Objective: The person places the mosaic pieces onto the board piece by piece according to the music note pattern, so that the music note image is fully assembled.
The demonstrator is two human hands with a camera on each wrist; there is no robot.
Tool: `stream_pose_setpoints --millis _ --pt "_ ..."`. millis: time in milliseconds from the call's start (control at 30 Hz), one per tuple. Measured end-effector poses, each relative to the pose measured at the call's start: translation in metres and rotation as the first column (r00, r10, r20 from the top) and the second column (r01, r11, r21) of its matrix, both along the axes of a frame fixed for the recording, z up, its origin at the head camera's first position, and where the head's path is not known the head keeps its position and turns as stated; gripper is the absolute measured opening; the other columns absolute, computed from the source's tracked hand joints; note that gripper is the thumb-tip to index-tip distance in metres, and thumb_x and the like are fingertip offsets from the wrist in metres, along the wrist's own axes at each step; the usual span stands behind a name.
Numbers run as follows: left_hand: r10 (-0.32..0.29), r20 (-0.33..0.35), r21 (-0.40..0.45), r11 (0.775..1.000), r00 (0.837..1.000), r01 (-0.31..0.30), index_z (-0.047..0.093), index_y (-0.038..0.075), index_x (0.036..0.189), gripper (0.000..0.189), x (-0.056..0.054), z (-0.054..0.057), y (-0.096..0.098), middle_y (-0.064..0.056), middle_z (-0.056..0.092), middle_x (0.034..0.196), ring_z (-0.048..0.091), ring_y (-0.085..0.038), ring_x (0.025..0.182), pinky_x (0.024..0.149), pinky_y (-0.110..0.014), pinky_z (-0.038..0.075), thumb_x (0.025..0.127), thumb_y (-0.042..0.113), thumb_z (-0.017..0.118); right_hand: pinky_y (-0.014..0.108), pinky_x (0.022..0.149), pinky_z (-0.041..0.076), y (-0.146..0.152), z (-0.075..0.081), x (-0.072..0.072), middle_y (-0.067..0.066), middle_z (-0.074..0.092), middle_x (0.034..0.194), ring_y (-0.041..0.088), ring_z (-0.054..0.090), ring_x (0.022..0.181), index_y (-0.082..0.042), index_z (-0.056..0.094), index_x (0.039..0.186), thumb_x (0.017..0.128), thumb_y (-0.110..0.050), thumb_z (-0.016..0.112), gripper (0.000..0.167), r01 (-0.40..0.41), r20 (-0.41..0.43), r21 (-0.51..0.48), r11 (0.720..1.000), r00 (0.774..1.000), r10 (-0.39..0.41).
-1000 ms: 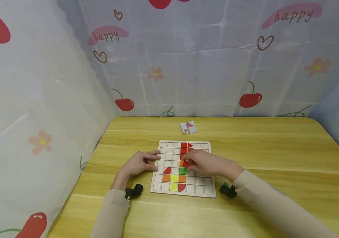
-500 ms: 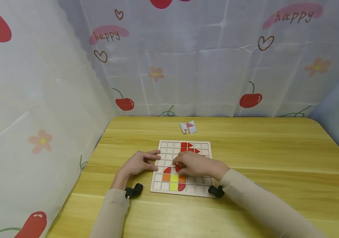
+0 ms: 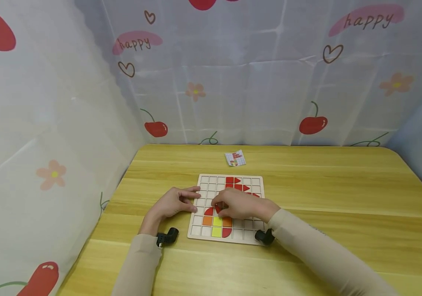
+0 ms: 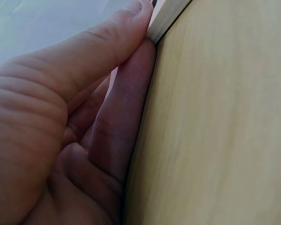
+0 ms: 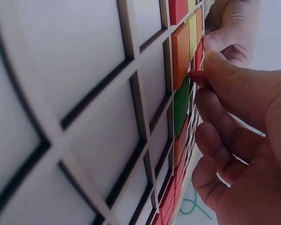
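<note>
A pale wooden grid board [image 3: 246, 235] lies on the table with flat coloured pieces set in its squares. My right hand [image 3: 242, 203] is over the middle of it, pinching a small red puzzle piece [image 5: 199, 77] between thumb and fingertips. That piece is partly hidden; in the right wrist view it tilts at the board's surface, beside a green square [image 5: 181, 105] and an orange square [image 5: 180, 56]. A red quarter-circle [image 3: 209, 211] and a yellow square [image 3: 217, 221] sit close by. My left hand [image 3: 172, 202] touches the board's left rim, fingers relaxed, thumb [image 4: 131, 23] at the edge.
Behind the board lies a small picture card [image 3: 235, 158] with a coloured grid pattern. Red triangles [image 3: 246, 188] fill squares toward the board's far right. A printed curtain [image 3: 248, 90] hangs behind the table [image 3: 325, 181]. A black wrist camera [image 3: 264, 237] overlaps the board's near right corner.
My right hand has moved left across the board with the red puzzle piece, mostly in the first half second, and lowered it beside the red quarter-circle. The left hand stays at the rim.
</note>
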State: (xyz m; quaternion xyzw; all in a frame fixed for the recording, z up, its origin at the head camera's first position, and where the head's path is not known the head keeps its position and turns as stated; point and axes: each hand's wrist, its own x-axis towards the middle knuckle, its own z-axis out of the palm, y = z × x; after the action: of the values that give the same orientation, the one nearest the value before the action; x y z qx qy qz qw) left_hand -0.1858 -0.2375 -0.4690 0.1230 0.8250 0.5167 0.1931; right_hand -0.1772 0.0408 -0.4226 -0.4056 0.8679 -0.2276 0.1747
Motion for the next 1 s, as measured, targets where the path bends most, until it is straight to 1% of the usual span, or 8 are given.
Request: stream_pose_setpoints --millis 33,100,267,467,600,700,833,1000 --pt "0.002 0.002 -0.001 1.000 1.000 -0.002 0.079 0.018 0.120 0.039 0.0001 0.0002 0.0000 0.009 0.056 0.153 0.036 -0.017 0.154 0.086 -0.020 0.051 0.083 0.016 0.087 0.029 0.081 0.046 0.0004 0.0001 -0.0001 -0.008 0.062 0.091 0.013 0.055 0.087 -0.014 0.074 0.123 0.096 -0.021 0.075 0.027 -0.002 -0.009 -0.005 1.000 1.000 0.002" --pt "0.005 0.003 -0.002 1.000 1.000 -0.005 0.079 0.018 0.120 0.038 0.0001 0.0002 -0.0002 0.009 0.056 0.152 0.036 -0.017 0.154 0.086 -0.020 0.051 0.083 0.016 0.087 0.029 0.082 0.045 0.0014 0.0001 0.0000 -0.008 0.061 0.089 0.014 0.054 0.087 -0.014 0.074 0.122 0.096 -0.021 0.075 0.027 0.001 -0.031 -0.003 1.000 1.000 -0.001" --pt "0.007 0.001 -0.006 1.000 1.000 -0.007 0.079 0.017 0.120 0.039 -0.0002 -0.0001 -0.0009 0.009 0.056 0.153 0.041 -0.017 0.151 0.086 -0.020 0.051 0.082 0.015 0.087 0.032 0.086 0.041 0.0027 -0.0005 0.0006 -0.007 0.059 0.092 0.014 0.050 0.093 -0.017 0.075 0.124 0.095 -0.024 0.077 0.030 0.036 -0.065 0.017 0.999 0.997 -0.035" --pt "-0.012 -0.013 -0.027 1.000 1.000 0.012 0.078 0.016 0.122 0.040 -0.0011 -0.0008 -0.0011 0.008 0.055 0.154 0.049 -0.020 0.145 0.088 -0.020 0.049 0.083 0.016 0.087 0.032 0.087 0.043 0.0013 -0.0022 0.0000 -0.007 0.061 0.095 0.014 0.051 0.094 -0.017 0.075 0.126 0.095 -0.025 0.076 0.032 0.041 -0.034 0.041 0.998 0.999 -0.040" --pt "-0.014 -0.023 -0.025 1.000 1.000 0.013 0.079 0.017 0.121 0.039 -0.0018 -0.0002 -0.0005 0.008 0.056 0.153 0.046 -0.019 0.148 0.090 -0.019 0.049 0.083 0.016 0.087 0.031 0.086 0.045 0.0002 -0.0027 -0.0008 -0.008 0.063 0.096 0.014 0.053 0.092 -0.016 0.074 0.125 0.096 -0.024 0.075 0.031 0.035 -0.001 0.027 0.999 0.999 -0.035" --pt "-0.014 -0.023 -0.018 1.000 1.000 0.014 0.079 0.015 0.120 0.039 -0.0015 0.0011 -0.0002 0.007 0.056 0.153 0.042 -0.019 0.150 0.090 -0.019 0.048 0.083 0.015 0.087 0.029 0.082 0.047 -0.0009 -0.0034 -0.0013 -0.008 0.062 0.089 0.013 0.055 0.087 -0.015 0.075 0.123 0.097 -0.021 0.073 0.026 0.035 0.005 0.009 0.999 0.999 -0.035" --pt "-0.010 -0.011 -0.009 1.000 1.000 0.010 0.078 0.015 0.121 0.039 -0.0013 0.0015 -0.0003 0.007 0.056 0.153 0.041 -0.017 0.151 0.088 -0.019 0.049 0.083 0.013 0.087 0.028 0.078 0.047 -0.0020 -0.0051 -0.0010 -0.008 0.062 0.084 0.012 0.056 0.082 -0.016 0.076 0.118 0.098 -0.019 0.071 0.021 0.063 0.009 -0.013 0.998 0.998 -0.063" --pt "-0.011 -0.009 0.003 1.000 1.000 0.011 0.078 0.014 0.121 0.039 0.0001 0.0018 -0.0006 0.005 0.056 0.154 0.041 -0.018 0.151 0.087 -0.019 0.050 0.083 0.013 0.087 0.029 0.079 0.048 0.0012 -0.0028 0.0023 -0.009 0.068 0.094 0.010 0.057 0.082 -0.015 0.077 0.114 0.100 -0.015 0.068 0.017 0.086 0.004 -0.045 0.995 0.996 -0.086"
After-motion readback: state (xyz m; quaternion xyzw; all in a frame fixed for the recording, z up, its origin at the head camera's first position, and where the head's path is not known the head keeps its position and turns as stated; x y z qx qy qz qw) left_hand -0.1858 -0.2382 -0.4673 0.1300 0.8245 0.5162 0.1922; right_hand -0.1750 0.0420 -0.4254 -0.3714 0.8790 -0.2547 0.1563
